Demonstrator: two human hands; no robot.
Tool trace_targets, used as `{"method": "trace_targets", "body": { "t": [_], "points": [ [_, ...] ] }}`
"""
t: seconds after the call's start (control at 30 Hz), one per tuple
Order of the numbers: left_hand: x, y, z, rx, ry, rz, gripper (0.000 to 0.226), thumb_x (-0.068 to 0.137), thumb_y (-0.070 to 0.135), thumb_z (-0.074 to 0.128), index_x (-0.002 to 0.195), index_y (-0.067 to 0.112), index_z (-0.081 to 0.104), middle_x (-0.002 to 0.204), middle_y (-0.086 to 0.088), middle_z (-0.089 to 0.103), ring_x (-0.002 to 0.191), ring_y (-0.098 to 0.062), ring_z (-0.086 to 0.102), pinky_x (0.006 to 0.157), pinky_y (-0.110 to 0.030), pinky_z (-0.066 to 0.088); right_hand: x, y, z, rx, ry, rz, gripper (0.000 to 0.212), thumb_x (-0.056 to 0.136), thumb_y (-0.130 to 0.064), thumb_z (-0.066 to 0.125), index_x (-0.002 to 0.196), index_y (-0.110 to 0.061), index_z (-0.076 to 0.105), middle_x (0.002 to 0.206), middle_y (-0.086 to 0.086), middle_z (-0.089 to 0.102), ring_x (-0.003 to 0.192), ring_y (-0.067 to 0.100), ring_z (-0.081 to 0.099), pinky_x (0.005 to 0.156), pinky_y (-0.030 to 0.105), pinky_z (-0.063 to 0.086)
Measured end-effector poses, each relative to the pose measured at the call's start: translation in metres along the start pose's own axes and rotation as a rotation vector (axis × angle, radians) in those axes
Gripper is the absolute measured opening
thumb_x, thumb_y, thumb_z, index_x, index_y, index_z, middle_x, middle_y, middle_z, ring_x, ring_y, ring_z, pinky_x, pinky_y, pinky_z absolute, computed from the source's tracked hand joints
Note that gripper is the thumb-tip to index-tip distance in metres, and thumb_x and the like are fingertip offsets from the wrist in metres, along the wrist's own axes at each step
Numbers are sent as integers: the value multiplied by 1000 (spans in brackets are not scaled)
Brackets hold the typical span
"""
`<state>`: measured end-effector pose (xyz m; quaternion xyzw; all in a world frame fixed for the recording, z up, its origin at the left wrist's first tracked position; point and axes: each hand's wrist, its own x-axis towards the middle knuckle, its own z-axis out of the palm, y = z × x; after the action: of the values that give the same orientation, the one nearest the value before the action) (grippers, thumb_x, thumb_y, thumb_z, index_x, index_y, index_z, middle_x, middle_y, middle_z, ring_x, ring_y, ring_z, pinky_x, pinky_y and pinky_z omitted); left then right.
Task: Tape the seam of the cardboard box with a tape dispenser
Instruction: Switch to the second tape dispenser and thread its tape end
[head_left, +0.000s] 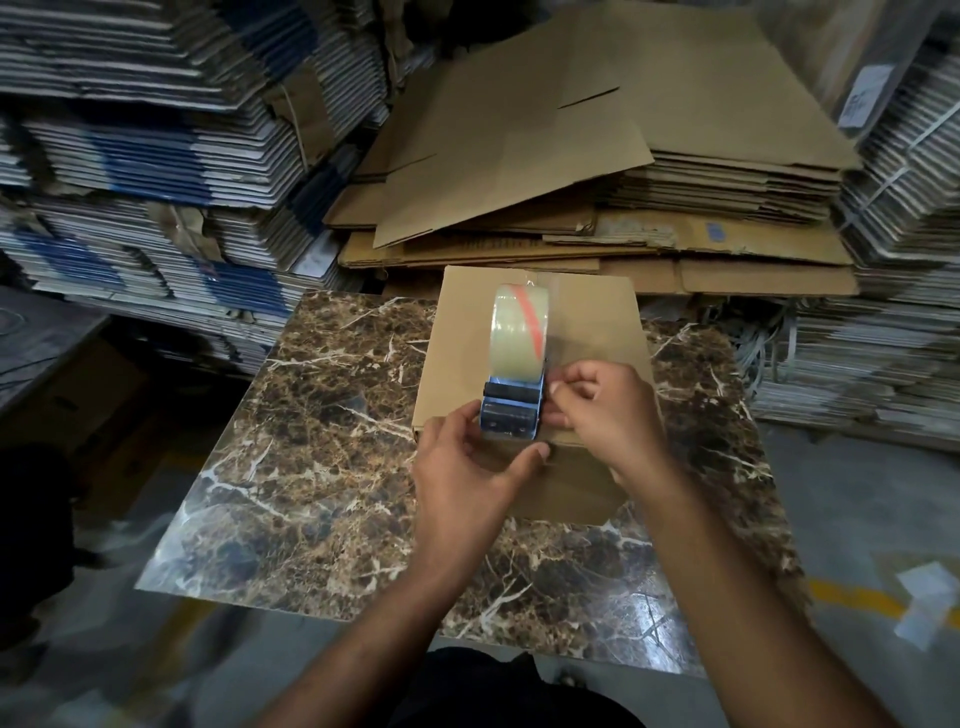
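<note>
A closed brown cardboard box (587, 322) stands on a marble-patterned tabletop (332, 447). A blue tape dispenser (511, 410) with a clear tape roll (519, 332) rests upright on the box's near top edge. A strip of clear tape runs along the box top from the far edge toward the dispenser. My left hand (467, 467) grips the dispenser's near end from the left, thumb across the box's front edge. My right hand (608, 415) is on the dispenser's right side, fingers pinched at the tape beside it.
Tall stacks of flattened cartons (156, 156) fill the left and right. A pile of flat brown cardboard sheets (597, 171) lies just behind the table. Concrete floor with a yellow line (857, 597) shows at the right, and a dark table corner (36, 332) at the left.
</note>
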<state>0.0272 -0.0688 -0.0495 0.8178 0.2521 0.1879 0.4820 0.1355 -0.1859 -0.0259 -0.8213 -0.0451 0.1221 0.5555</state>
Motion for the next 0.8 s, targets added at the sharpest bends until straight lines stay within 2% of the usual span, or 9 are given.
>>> {"method": "trace_targets", "body": {
  "t": [0.07, 0.2, 0.27, 0.33, 0.4, 0.47, 0.6, 0.7, 0.8],
  "points": [
    [4, 4, 0, 74, 43, -28, 84, 62, 61, 86, 131, 24, 56, 106, 13, 46, 92, 1, 50, 74, -7, 41, -5, 4, 5, 58, -32, 9, 18, 94, -4, 66, 89, -20, 72, 87, 4, 79, 75, 15, 79, 78, 38, 65],
    [18, -4, -4, 318, 183, 2, 82, 59, 73, 80, 121, 24, 61, 110, 4, 42, 104, -10, 34, 86, -31, 43, -6, 5, 4, 95, -185, 23, 14, 94, -1, 66, 102, -9, 74, 92, 8, 80, 83, 16, 79, 80, 34, 64],
    [24, -10, -9, 366, 204, 46, 76, 62, 72, 77, 120, 26, 64, 111, 3, 50, 105, -9, 28, 92, -38, 40, 0, 4, -2, 96, -144, 28, 13, 96, -8, 66, 108, -6, 72, 90, 9, 80, 79, 18, 79, 77, 35, 64],
    [28, -18, -15, 290, 168, 37, 74, 62, 70, 76, 122, 29, 65, 115, 6, 59, 109, -8, 28, 97, -43, 39, 9, -1, -9, 175, -60, 78, 25, 101, -24, 61, 117, -5, 66, 94, 14, 78, 77, 25, 79, 73, 40, 65],
    [29, -25, -24, 189, 131, 55, 70, 61, 63, 83, 121, 30, 66, 114, 11, 62, 112, -8, 34, 99, -51, 43, 18, -12, -17, 353, -88, 195, 42, 105, -43, 47, 124, -7, 55, 101, 24, 72, 81, 35, 77, 71, 46, 64],
    [29, -27, -35, 139, 122, 121, 67, 60, 46, 92, 121, 28, 67, 111, 17, 60, 111, -9, 43, 95, -51, 48, 23, -25, -22, 426, -217, 291, 54, 104, -57, 33, 126, -11, 47, 104, 27, 68, 86, 39, 74, 73, 48, 62],
    [30, -30, -45, -25, 94, 289, 63, 65, 10, 91, 121, 20, 65, 116, 12, 69, 106, -10, 65, 91, -37, 56, 31, -34, -18, 398, -462, 360, 79, 96, -73, 30, 116, -6, 67, 118, 17, 70, 96, 31, 74, 73, 41, 61],
    [28, -32, -49, -123, 152, 337, 61, 68, -5, 85, 120, 19, 66, 117, 7, 72, 105, -19, 70, 90, -49, 58, 33, -38, -6, 377, -548, 301, 60, 97, -63, 44, 108, -12, 75, 104, 8, 77, 92, 22, 72, 83, 37, 55],
    [19, -30, -55, -104, 220, 334, 58, 69, -1, 88, 119, 17, 66, 115, 11, 72, 102, -15, 71, 86, -45, 60, 34, -45, 6, 379, -522, 275, 30, 96, -45, 61, 92, -19, 75, 94, 6, 77, 81, 21, 71, 83, 38, 53]
  ]
}}
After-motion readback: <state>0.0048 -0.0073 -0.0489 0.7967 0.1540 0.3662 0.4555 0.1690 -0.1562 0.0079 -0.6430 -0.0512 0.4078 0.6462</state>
